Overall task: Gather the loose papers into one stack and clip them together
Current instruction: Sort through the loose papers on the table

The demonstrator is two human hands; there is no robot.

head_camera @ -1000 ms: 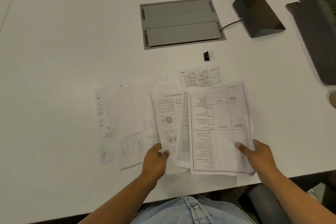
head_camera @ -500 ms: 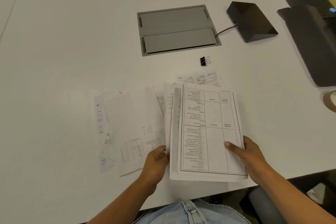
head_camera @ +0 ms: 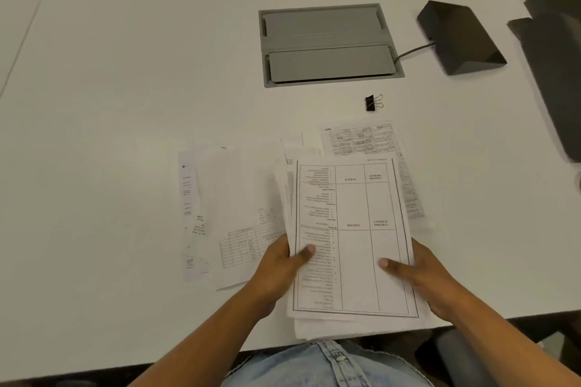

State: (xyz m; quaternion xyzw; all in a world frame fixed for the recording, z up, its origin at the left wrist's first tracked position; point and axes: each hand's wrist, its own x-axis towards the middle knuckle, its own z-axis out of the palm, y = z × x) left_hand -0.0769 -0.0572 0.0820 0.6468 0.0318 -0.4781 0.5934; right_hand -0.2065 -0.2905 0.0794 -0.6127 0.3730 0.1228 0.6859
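Note:
A stack of printed papers (head_camera: 352, 229) lies at the table's near edge, a table-ruled sheet on top. My left hand (head_camera: 279, 267) grips its left side with the thumb on top. My right hand (head_camera: 415, 273) holds its right side, thumb pressed on the top sheet. Two loose sheets (head_camera: 239, 214) lie flat to the left of the stack, overlapping each other. Another loose sheet (head_camera: 361, 138) sticks out from behind the stack at the upper right. A black binder clip (head_camera: 373, 102) sits alone on the table beyond the papers.
The white table (head_camera: 125, 72) has a grey cable hatch (head_camera: 327, 44) set into it behind the clip. A black wedge-shaped device (head_camera: 459, 38) with a cable stands to the hatch's right. A dark object (head_camera: 556, 66) lies along the right edge.
The fanned sheets in the middle were pulled together under the ruled sheet. My left hand shifted from the fanned pages onto the stack's left side, and the stack slid towards me.

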